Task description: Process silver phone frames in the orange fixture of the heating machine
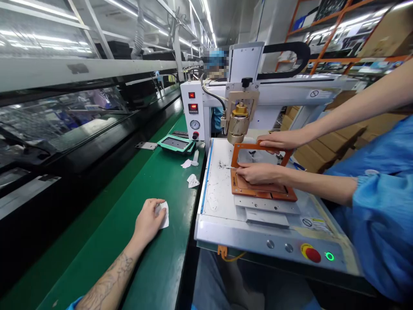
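Observation:
My left hand (148, 221), its fingers bent, holds a small white piece of paper (164, 217) against the green belt (151, 267). My right hand is out of view. From the right, a co-worker's two hands reach over the white machine. The far hand (277, 140) grips the raised orange frame lid (236, 156) of a fixture. On the orange lower plate (258, 193) rests the near hand (258, 173), partly covering it. Whether that hand holds anything is hidden. The machine's brass-coloured head (238, 122) hangs just behind the lid.
Crumpled white scraps (192, 181) and a green-rimmed tray (176, 144) lie farther along the belt. A control box (193, 114) with red displays stands at the machine's left. A red stop button (312, 254) sits on its front edge. Cardboard boxes (338, 137) are stacked behind the co-worker's arms.

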The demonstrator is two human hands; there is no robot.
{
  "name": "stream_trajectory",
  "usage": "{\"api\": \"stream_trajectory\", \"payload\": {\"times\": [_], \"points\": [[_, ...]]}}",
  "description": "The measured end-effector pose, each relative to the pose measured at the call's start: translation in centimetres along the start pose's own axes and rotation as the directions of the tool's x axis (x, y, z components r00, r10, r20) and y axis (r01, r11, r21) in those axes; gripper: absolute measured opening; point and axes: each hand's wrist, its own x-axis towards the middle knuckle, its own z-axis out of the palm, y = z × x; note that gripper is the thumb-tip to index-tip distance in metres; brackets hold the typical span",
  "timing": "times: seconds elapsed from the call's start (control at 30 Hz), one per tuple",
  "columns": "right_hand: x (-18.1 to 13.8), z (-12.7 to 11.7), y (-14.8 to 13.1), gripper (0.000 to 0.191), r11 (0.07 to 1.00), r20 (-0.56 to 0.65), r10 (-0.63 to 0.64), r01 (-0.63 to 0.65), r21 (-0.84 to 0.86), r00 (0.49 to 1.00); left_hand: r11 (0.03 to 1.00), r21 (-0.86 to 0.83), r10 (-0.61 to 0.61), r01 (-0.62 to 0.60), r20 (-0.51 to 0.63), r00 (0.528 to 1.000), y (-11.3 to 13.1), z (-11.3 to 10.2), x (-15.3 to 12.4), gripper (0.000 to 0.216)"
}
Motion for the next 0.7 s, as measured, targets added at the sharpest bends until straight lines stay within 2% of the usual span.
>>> {"api": "stream_trajectory", "payload": {"times": [0.07,0.17,0.27,0.33,0.4,0.47,0.5,0.53,0.63,0.7], "points": [[0.0,0.1,0.0,0.019,0.995,0.084,0.070,-0.076,0.068,0.994,1.000,0.001,-0.003,0.003,-0.003,1.000,-0.1,0.1,0.0,0.035],[0.2,0.0,-0.4,0.028,0.978,0.172,0.125,-0.151,0.144,0.977,1.000,-0.010,0.006,-0.007,-0.035,0.999,-0.5,0.3,0.0,0.036],[0.4,-0.2,-1.0,0.031,0.962,0.219,0.154,-0.197,0.189,0.964,0.998,0.048,0.053,-0.045,-0.185,0.981,-0.1,-0.1,0.2,0.041],[0.4,-0.4,-1.6,0.032,0.953,0.247,0.170,-0.223,0.205,0.954,0.984,0.145,0.147,-0.105,-0.313,0.938,1.5,-0.6,1.0,0.043],[0.4,-0.5,-2.0,0.037,0.949,0.268,0.177,-0.237,0.210,0.947,0.961,0.169,0.264,-0.218,-0.334,0.905,4.6,-0.6,2.6,0.036],[0.5,-0.4,-2.2,0.040,0.948,0.283,0.175,-0.239,0.208,0.943,0.935,0.008,0.348,-0.355,-0.227,0.910,8.8,0.3,5.0,0.026],[0.5,-0.3,-2.2,0.041,0.949,0.288,0.174,-0.238,0.205,0.942,0.915,-0.144,0.361,-0.378,-0.130,0.923,11.1,1.3,6.4,0.023],[0.6,-0.3,-2.2,0.041,0.951,0.292,0.173,-0.237,0.200,0.941,0.896,-0.202,0.385,-0.395,-0.089,0.919,13.4,2.5,7.8,0.020],[0.9,-0.1,-2.0,0.040,0.957,0.304,0.165,-0.226,0.181,0.938,0.847,-0.301,0.453,-0.438,-0.020,0.891,19.3,7.1,11.7,0.018],[1.0,-0.1,-2.1,0.039,0.964,0.315,0.137,-0.200,0.176,0.939,0.817,-0.361,0.486,-0.450,0.009,0.874,21.9,9.8,13.5,0.022]]}}
